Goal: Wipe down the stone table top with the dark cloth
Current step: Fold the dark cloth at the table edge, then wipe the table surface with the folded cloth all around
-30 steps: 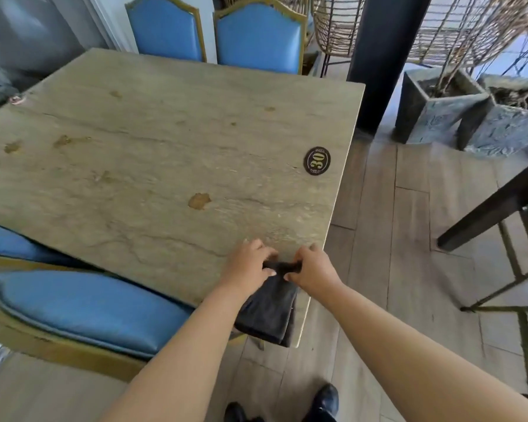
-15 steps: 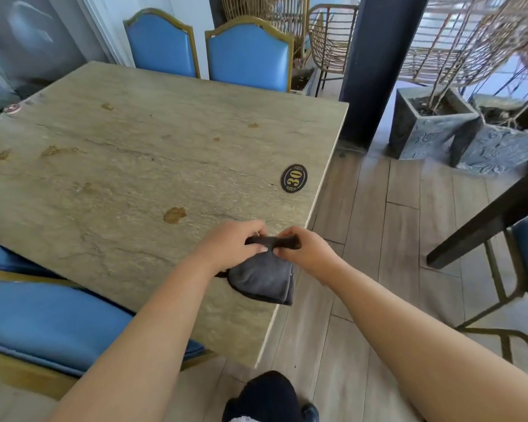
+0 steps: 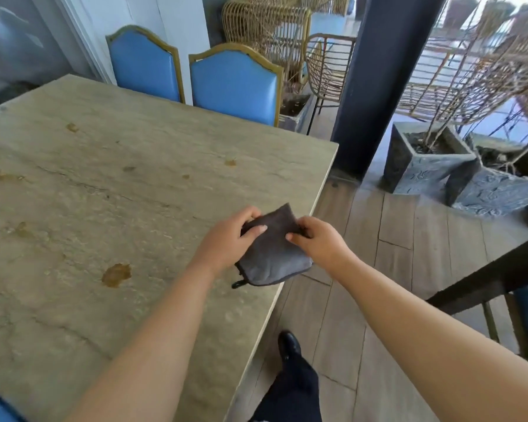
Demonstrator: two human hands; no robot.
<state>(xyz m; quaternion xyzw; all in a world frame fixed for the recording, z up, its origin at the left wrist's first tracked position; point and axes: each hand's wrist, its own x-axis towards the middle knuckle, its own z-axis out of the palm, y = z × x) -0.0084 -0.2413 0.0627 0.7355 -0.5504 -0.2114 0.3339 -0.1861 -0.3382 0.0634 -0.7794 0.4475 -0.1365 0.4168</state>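
Note:
The folded dark grey cloth (image 3: 272, 254) lies over the right edge of the beige stone table top (image 3: 119, 208), with a small loop sticking out at its near corner. My left hand (image 3: 226, 239) grips the cloth's left side, thumb on top. My right hand (image 3: 320, 240) pinches the cloth's right side, out over the table's edge. Brown stains mark the stone, the largest one (image 3: 116, 274) to the left of my left forearm.
Two blue chairs (image 3: 235, 83) stand at the table's far side, with wicker chairs behind them. A dark pillar (image 3: 378, 86) and stone planters (image 3: 424, 166) stand to the right. Another dark table's edge (image 3: 485, 275) juts in at right. My shoe (image 3: 288, 345) is on the wooden floor.
Both hands lifted the hanging cloth from the table's near corner up onto the top by its right edge. The cloth now lies folded flat. The round number sticker is no longer visible.

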